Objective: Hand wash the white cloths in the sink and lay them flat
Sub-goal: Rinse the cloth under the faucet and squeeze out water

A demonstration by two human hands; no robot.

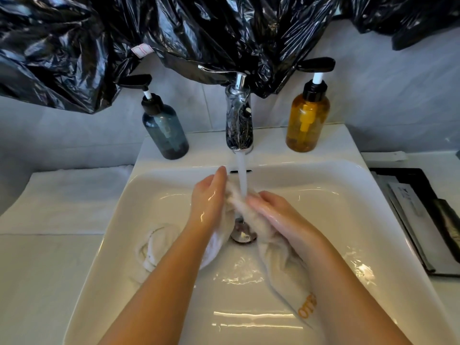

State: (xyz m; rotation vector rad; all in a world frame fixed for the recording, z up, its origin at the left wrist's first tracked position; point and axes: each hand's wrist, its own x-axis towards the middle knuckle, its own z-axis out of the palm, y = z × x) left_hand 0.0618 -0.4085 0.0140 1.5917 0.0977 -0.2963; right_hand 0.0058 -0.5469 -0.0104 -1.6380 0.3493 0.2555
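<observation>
Both hands, left (208, 202) and right (272, 211), press fairly straight-fingered on a white cloth (272, 252) sandwiched between them under the tap's (239, 120) stream, over the sink (348, 220) drain. This looks like mid-wash scrubbing. Next comes wringing, then probably the second cloth (152, 245) lying left in the basin.

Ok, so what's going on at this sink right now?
A person is washing a white cloth, pressed between the left hand and right hand under water running from the tap. Its tail hangs into the sink. A second white cloth lies bunched on the sink's left side, not yet laid flat.
</observation>
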